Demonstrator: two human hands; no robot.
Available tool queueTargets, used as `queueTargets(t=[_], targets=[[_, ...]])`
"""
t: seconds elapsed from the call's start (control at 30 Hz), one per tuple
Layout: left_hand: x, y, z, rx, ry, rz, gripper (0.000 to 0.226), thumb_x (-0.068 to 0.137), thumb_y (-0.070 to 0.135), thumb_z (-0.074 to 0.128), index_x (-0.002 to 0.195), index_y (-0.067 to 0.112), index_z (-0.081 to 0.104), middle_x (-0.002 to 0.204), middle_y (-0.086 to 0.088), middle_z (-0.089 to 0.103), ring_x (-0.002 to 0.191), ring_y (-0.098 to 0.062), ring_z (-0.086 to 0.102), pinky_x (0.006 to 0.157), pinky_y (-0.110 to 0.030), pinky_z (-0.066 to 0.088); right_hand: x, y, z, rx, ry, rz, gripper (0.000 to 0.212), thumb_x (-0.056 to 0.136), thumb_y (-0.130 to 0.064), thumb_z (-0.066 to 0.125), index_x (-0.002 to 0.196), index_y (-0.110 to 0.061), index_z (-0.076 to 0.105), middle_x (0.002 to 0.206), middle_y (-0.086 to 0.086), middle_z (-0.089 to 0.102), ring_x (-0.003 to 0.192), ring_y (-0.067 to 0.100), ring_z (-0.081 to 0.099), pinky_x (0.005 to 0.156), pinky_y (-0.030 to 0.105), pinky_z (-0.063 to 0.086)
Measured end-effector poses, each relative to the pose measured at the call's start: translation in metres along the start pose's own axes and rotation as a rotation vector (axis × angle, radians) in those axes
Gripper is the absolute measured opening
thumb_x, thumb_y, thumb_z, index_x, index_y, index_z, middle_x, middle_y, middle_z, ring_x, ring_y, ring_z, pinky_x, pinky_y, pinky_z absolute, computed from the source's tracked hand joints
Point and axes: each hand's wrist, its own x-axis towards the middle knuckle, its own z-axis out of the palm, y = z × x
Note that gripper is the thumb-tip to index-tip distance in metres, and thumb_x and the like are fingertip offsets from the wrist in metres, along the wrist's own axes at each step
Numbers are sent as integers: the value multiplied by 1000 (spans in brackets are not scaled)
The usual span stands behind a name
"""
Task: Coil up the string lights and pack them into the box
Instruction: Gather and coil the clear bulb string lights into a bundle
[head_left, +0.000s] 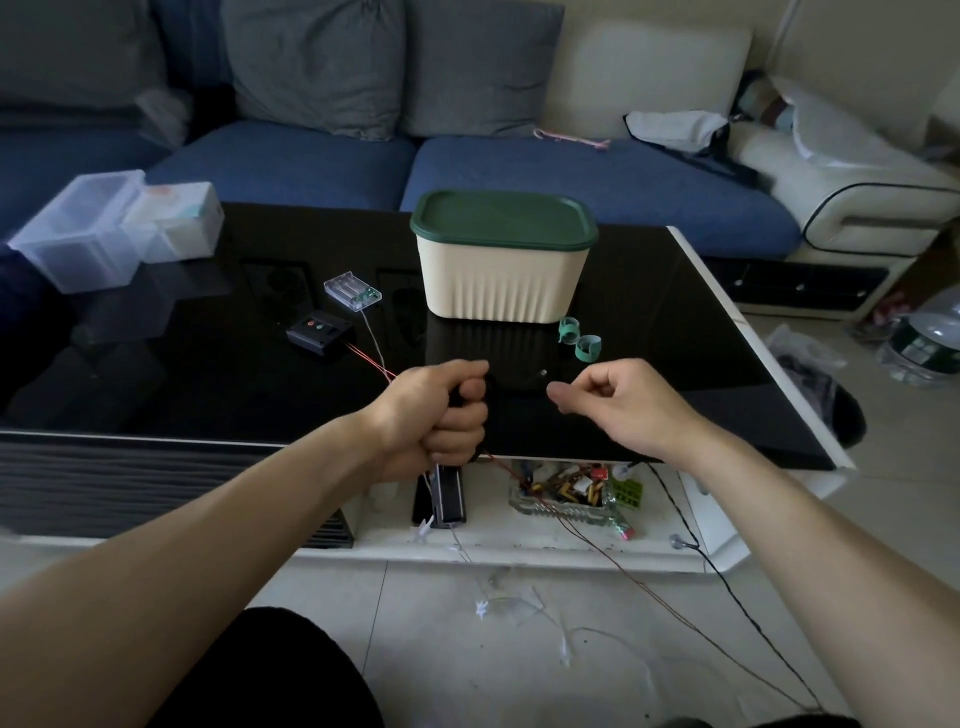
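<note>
- The sofa (332, 156) behind has soft blue seat pads and grey fabric cushions; it plays no part in the work.
- The desk (675, 332) has a glossy black top with a white rim, smooth enough to mirror what stands on it.
- The box (503, 270) stands at the middle of the desk, cream with ribbed sides and a green lid that is on, so it probably has to be opened before packing.
- The left hand (436, 415) is clenched in a fist around a dark bundle, apparently wound wire held tight so the loops do not spring apart.
- The right hand (618, 397) is loosely curled beside it over the desk edge; whether its thumb and finger pinch a fine strand I cannot tell.
- The string lights (597, 540) are thin red, black and pale wires, mostly trailing from the left fist down over the floor tiles, uncoiled.
- A black control box (318, 332) and a clear battery case (352, 291) lie on the desk, wires leading toward the fist.
- Two green ties (579, 340), curled bands, wait near the box, likely for binding coils.
</note>
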Motion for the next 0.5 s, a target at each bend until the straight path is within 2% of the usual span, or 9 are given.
queueTargets(t=[0.07, 0.13, 0.27, 0.37, 0.43, 0.5], targets=[[0, 3, 0, -103, 15, 57, 43, 103, 32, 35, 61, 21, 38, 41, 6, 21, 30, -8, 18, 37, -21, 10, 1, 3, 3, -56, -66, 0, 36, 95, -50, 59, 82, -19, 74, 47, -10, 49, 44, 2, 43, 51, 14, 36], [1, 6, 0, -181, 55, 126, 43, 104, 30, 34, 62, 21, 38, 41, 6, 22, 30, -8, 19, 35, -21, 13, 2, 6, 6, -102, -147, 21, 43, 97, -55, 53, 80, -22, 74, 56, 3, 49, 50, 14, 45, 56, 28, 38], [4, 10, -2, -258, 165, 244, 43, 103, 29, 34, 62, 21, 38, 42, 5, 21, 30, -9, 19, 34, -21, 16, 3, 7, 7, -175, -177, 67, 48, 100, -55, 46, 75, -22, 70, 68, 9, 65, 65, 25, 61, 71, 40, 49], [5, 14, -3, -320, 263, 327, 41, 103, 26, 32, 63, 21, 38, 42, 5, 21, 31, -9, 19, 35, -21, 16, 3, 9, 8, -179, -227, 132, 51, 102, -53, 43, 80, -13, 66, 78, 10, 71, 71, 25, 67, 71, 39, 52], [4, 16, -5, -351, 319, 365, 40, 104, 25, 31, 64, 21, 38, 42, 5, 22, 31, -9, 20, 35, -21, 16, 1, 9, 10, -17, -344, 231, 42, 104, -46, 44, 86, -12, 61, 80, 7, 68, 70, 20, 68, 65, 33, 53], [5, 16, -7, -380, 356, 378, 40, 104, 25, 30, 65, 21, 39, 43, 6, 23, 32, -9, 20, 35, -21, 18, -1, 8, 12, 23, -407, 262, 35, 106, -39, 44, 91, -12, 60, 78, 3, 65, 65, 17, 66, 63, 32, 51]])
